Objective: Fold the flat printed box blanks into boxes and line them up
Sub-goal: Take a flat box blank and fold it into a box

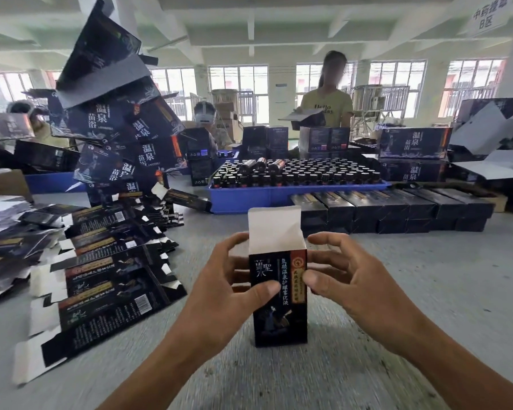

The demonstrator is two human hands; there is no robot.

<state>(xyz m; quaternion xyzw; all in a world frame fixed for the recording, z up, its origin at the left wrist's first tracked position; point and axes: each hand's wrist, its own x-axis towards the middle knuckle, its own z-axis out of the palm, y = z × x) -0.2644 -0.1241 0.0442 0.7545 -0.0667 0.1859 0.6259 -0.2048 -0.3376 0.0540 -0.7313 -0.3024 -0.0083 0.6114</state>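
A small black printed box stands upright in front of me, its white top flap raised and the top open. My left hand grips its left side, thumb across the front face. My right hand grips its right side, thumb on the front edge and fingers curled above the top corner. Flat printed box blanks lie fanned out on the grey table to the left. A row of folded black boxes lies lined up behind the box, to the right.
A blue tray of several dark bottles sits behind the row. Large black cartons are stacked and leaning at the left, more at the right. A person in a yellow shirt stands across the table.
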